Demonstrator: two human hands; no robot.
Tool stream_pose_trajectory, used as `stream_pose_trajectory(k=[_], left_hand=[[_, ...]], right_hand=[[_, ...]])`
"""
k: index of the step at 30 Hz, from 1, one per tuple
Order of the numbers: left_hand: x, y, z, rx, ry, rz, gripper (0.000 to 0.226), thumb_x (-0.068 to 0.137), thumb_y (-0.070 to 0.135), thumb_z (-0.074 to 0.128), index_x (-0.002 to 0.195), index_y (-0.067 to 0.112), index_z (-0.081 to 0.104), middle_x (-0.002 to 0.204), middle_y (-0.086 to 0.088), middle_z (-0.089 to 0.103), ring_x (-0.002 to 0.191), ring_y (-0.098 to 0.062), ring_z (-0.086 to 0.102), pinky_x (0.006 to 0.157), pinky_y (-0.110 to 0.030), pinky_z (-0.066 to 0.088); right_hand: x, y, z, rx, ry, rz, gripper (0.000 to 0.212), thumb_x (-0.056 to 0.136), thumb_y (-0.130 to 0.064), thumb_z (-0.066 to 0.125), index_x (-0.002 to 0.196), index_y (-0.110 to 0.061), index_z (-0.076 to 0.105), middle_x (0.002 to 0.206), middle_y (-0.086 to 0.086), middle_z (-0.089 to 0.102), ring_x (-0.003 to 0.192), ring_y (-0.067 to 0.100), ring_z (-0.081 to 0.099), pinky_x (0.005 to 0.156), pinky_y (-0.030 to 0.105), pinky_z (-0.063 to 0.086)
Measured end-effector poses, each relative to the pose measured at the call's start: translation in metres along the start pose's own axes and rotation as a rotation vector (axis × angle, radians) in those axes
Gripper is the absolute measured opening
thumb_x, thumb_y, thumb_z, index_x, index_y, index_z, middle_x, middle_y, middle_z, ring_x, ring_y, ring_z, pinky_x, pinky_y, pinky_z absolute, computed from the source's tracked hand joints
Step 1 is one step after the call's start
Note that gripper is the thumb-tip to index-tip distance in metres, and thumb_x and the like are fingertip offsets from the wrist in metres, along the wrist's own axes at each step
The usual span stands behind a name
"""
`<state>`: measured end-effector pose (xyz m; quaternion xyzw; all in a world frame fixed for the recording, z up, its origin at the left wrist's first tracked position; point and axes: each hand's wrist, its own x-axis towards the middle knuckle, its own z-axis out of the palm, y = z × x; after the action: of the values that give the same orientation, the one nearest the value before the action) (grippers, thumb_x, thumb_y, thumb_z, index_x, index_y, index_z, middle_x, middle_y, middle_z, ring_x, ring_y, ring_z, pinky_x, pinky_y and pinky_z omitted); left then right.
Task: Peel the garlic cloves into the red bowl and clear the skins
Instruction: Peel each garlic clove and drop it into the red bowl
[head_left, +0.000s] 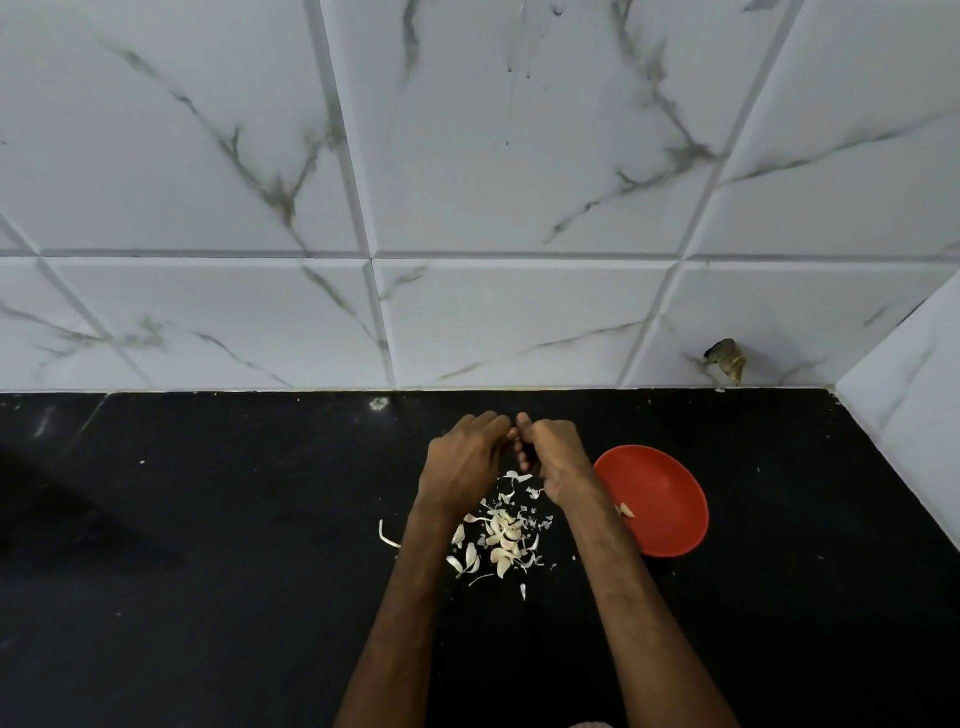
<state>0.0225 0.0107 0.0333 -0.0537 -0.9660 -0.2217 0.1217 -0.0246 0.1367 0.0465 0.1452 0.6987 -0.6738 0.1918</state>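
Note:
My left hand (464, 457) and my right hand (550, 457) meet fingertip to fingertip above the black counter, fingers curled round something small between them that I cannot see. Below them lies a heap of garlic cloves (501, 540) mixed with loose papery skins (522, 486). The red bowl (670, 493) stands just right of my right wrist, with a peeled clove (626, 511) lying near its left rim.
The black counter (208, 545) runs back to a white marble-tiled wall (467, 208), with a side wall at the right (914, 415). A stray skin strip (387, 538) lies left of my left forearm. A dark chipped spot (727, 358) marks the wall's base.

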Motion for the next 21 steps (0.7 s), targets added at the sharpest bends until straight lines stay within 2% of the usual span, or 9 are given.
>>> stream_pose_trajectory(k=[2, 6, 8, 9, 12, 14, 17, 19, 21], left_hand=[[0.000, 0.008, 0.004, -0.108, 0.031, -0.091, 0.027, 0.107, 0.034, 0.040, 0.090, 0.020, 0.056, 0.084, 0.009, 0.057, 0.074, -0.008, 0.051, 0.061, -0.030, 0.038], [0.007, 0.016, 0.006, -0.878, 0.178, -0.445, 0.042, 0.108, 0.021, 0.041, 0.074, 0.005, 0.059, 0.061, 0.002, 0.054, 0.054, -0.008, 0.046, 0.054, -0.026, 0.038], [0.008, 0.016, 0.004, -1.166, 0.144, -0.553, 0.040, 0.107, 0.018, 0.042, 0.075, 0.002, 0.058, 0.060, 0.000, 0.046, 0.054, -0.007, 0.041, 0.052, -0.024, 0.035], [0.007, 0.014, 0.002, -1.236, 0.111, -0.588, 0.036, 0.107, 0.019, 0.042, 0.080, 0.002, 0.060, 0.062, -0.003, 0.044, 0.056, -0.009, 0.039, 0.054, -0.026, 0.034], [0.005, 0.006, -0.001, -1.148, 0.072, -0.529, 0.036, 0.108, 0.018, 0.042, 0.081, 0.002, 0.060, 0.064, -0.006, 0.044, 0.059, -0.012, 0.039, 0.056, -0.027, 0.034], [0.004, 0.004, -0.002, -1.061, 0.081, -0.418, 0.039, 0.108, 0.018, 0.042, 0.077, 0.001, 0.058, 0.061, 0.000, 0.045, 0.056, -0.007, 0.039, 0.055, -0.022, 0.035], [0.007, 0.003, -0.004, -0.974, 0.053, -0.320, 0.040, 0.109, 0.020, 0.043, 0.077, -0.001, 0.057, 0.060, 0.007, 0.045, 0.056, -0.004, 0.039, 0.056, -0.021, 0.035], [0.007, -0.003, -0.004, -0.913, 0.019, -0.283, 0.037, 0.108, 0.025, 0.044, 0.076, 0.012, 0.057, 0.061, 0.011, 0.048, 0.059, -0.006, 0.042, 0.059, -0.027, 0.038], [0.005, -0.009, -0.004, -0.803, -0.032, -0.244, 0.034, 0.106, 0.033, 0.045, 0.075, 0.024, 0.056, 0.067, 0.010, 0.055, 0.065, -0.014, 0.051, 0.067, -0.041, 0.045]], right_hand=[[-0.002, 0.002, 0.001, -0.036, 0.002, -0.085, 0.032, 0.103, -0.018, 0.055, 0.074, -0.006, 0.065, 0.058, 0.003, 0.059, 0.045, 0.009, 0.051, 0.044, 0.022, 0.041], [-0.012, 0.007, 0.011, -0.249, 0.013, -0.540, 0.022, 0.100, -0.017, 0.061, 0.078, -0.016, 0.058, 0.068, -0.002, 0.061, 0.060, 0.003, 0.057, 0.058, 0.020, 0.046], [-0.014, 0.009, 0.013, -0.304, 0.001, -0.735, 0.021, 0.098, -0.011, 0.064, 0.079, -0.015, 0.057, 0.069, -0.004, 0.062, 0.061, 0.001, 0.060, 0.059, 0.013, 0.045], [-0.014, 0.011, 0.013, -0.324, -0.013, -0.799, 0.018, 0.097, -0.009, 0.064, 0.081, -0.011, 0.058, 0.071, -0.001, 0.064, 0.064, 0.003, 0.062, 0.059, 0.014, 0.047], [-0.014, 0.018, 0.013, -0.512, 0.039, -0.889, 0.014, 0.100, -0.012, 0.060, 0.088, -0.005, 0.057, 0.079, 0.003, 0.065, 0.070, 0.014, 0.063, 0.061, 0.031, 0.053], [-0.014, 0.020, 0.012, -0.743, 0.156, -0.901, 0.014, 0.103, -0.018, 0.052, 0.092, -0.009, 0.055, 0.083, -0.001, 0.063, 0.074, 0.016, 0.062, 0.062, 0.034, 0.049], [-0.016, 0.019, 0.014, -0.891, 0.236, -0.873, 0.018, 0.105, -0.021, 0.045, 0.094, -0.011, 0.055, 0.081, 0.002, 0.064, 0.072, 0.020, 0.062, 0.062, 0.035, 0.047], [-0.016, 0.018, 0.016, -0.847, 0.226, -0.781, 0.026, 0.106, -0.024, 0.043, 0.088, -0.012, 0.057, 0.073, 0.001, 0.063, 0.065, 0.019, 0.059, 0.062, 0.036, 0.046], [-0.015, 0.013, 0.017, -0.574, 0.137, -0.595, 0.038, 0.107, -0.028, 0.041, 0.078, -0.010, 0.059, 0.066, 0.000, 0.060, 0.060, 0.015, 0.054, 0.063, 0.038, 0.045]])
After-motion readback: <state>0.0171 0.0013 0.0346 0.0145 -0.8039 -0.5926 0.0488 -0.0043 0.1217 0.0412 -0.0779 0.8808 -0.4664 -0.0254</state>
